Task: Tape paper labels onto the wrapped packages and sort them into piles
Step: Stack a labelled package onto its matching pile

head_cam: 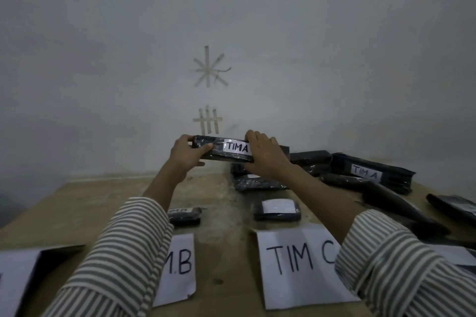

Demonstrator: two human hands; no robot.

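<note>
Head view: we are holding the package (219, 154), labelled TIMA, raised over the table (224, 213) at its 12 o'clock edge. Our left hand (186, 153) is gripping its 9 o'clock end; our right hand (265, 156) is curling round its 3 o'clock end.

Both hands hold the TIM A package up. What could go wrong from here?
1. The left hand and right hand grip the TIM A package only at its ends, in the air; it may slip onto the packages below.
2. The left sleeve hides part of the TIM B sheet; sorting there could go wrong.
</note>
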